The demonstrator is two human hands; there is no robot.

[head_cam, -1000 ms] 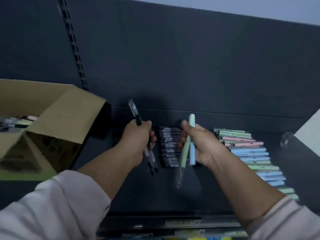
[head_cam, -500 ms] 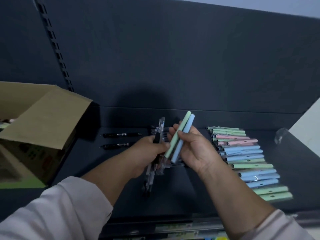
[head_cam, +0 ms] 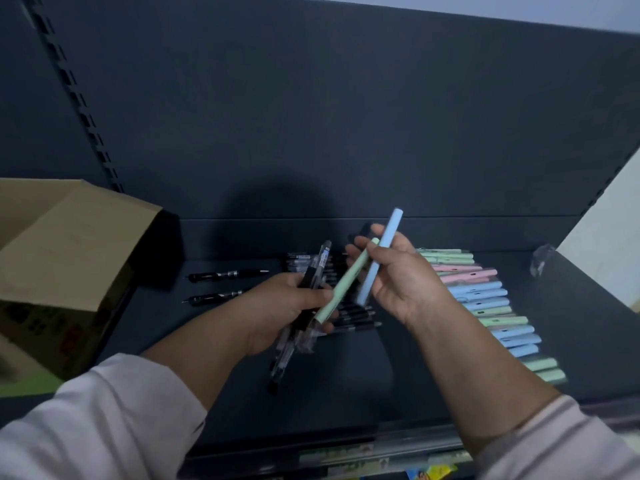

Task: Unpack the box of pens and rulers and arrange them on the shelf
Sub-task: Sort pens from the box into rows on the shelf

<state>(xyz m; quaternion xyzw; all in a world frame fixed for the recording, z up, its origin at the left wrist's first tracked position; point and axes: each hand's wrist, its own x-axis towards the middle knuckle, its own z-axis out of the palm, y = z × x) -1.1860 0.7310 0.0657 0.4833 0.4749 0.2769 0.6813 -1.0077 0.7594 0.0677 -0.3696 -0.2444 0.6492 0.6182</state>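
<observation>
Dark shelf (head_cam: 415, 382) boards carry a pastel pen row (head_cam: 491, 306) at 3 o'clock, a black pen row (head_cam: 356, 318) at centre, and two loose black pens (head_cam: 225, 274) at 9 o'clock near the cardboard box (head_cam: 69, 251). Since half a second ago the paired pens have splayed apart. The right hand (head_cam: 401, 285) pinches both in its fingers, the blue pen (head_cam: 382, 252) tilted toward 1 o'clock and the green pen (head_cam: 346, 282) slanting toward 7 o'clock onto the left hand (head_cam: 277, 313). The left hand's fingers curl round a bundle of clear pens (head_cam: 317, 268).
</observation>
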